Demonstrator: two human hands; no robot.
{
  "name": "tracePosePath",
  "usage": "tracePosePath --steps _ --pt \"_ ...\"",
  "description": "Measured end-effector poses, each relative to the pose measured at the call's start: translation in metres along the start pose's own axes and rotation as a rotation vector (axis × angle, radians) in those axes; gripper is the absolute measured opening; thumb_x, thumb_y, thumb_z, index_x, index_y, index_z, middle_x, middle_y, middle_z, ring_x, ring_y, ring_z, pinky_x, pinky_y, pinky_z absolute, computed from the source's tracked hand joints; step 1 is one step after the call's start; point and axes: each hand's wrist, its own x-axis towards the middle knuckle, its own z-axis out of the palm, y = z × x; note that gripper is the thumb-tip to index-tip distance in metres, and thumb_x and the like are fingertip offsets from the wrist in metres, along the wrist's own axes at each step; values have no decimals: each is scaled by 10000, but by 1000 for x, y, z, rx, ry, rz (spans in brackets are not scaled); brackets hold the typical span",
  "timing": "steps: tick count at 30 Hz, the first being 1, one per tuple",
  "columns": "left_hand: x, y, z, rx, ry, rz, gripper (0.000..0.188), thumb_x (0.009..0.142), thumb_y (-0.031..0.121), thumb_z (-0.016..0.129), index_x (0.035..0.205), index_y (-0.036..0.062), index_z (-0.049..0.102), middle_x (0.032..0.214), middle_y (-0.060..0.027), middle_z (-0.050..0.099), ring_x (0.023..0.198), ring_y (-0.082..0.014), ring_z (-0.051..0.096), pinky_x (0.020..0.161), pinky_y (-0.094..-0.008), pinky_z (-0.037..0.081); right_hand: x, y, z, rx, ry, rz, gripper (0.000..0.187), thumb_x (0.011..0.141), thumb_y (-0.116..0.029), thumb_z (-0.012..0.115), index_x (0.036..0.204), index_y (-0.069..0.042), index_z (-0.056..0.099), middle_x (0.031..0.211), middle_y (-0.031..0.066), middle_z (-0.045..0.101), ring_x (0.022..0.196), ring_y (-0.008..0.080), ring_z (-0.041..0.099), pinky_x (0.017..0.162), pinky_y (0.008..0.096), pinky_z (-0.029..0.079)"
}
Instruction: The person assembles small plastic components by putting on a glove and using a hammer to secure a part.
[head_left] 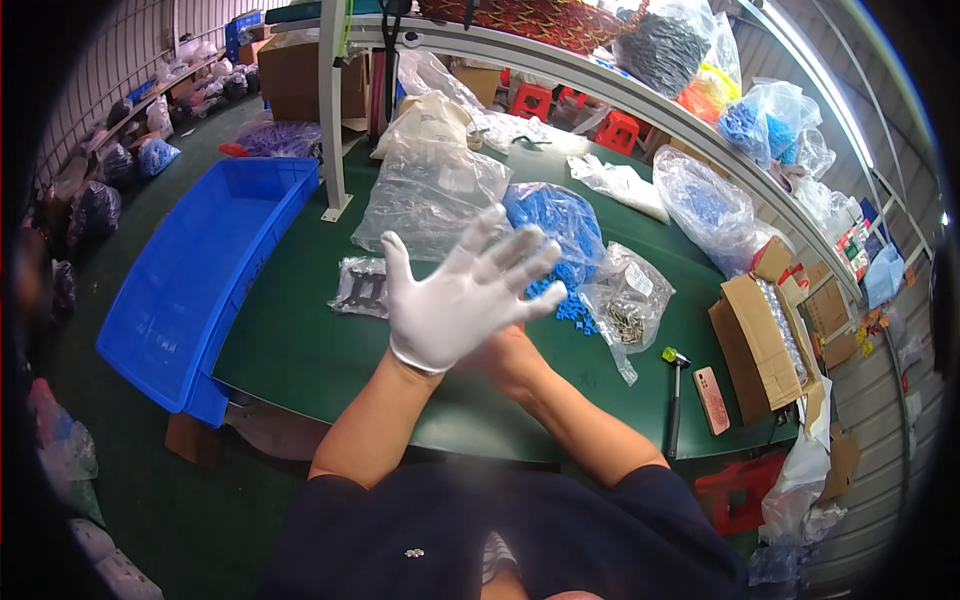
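Green table (pixel 300 350), blue bin (pixel 190 290), cluttered workshop

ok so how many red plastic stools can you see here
3. Two red stools stand behind the green table at the top, one left of the other; a third sits by the table's near right corner. More may be hidden behind the bags.

Bright, even overhead lighting; a strip lamp (pixel 820 75) glares at upper right. Strong fisheye bending and dark corners. Raised gloved left hand (pixel 455 295) slightly motion-blurred.
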Motion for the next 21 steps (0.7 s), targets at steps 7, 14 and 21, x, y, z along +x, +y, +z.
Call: tracePosePath --steps 7,14,21 --pt "-34 -7 -2 123 -140 -261 1120 825 893 258 1545 36 280 1573 -283 266 1465 -493 201 1197 -605 117 -29 -34 29 -903 -145 178 517 1022 -268 481 1455 3 399 1457 213 445 1307 317 457 1098 428 355" --pt "-61 -2 -6 46 -200 -324 1111 835 883 269 1533 19 305 1546 -320 294 1456 -503 218 1182 -622 126 -41 -37 35 -886 -156 66 345 997 -116 552 1328 -29 506 1201 143 626 997 262 669 807 355 576" --pt "-67 -71 -35 -435 -1049 -127 976 880 773 347 1454 -12 427 1446 -258 442 1335 -427 407 1102 -525 251 1 29 36 427 -416 298 140 1025 -203 534 1110 -100 577 864 -1 589 726 102 573 578 267 459"
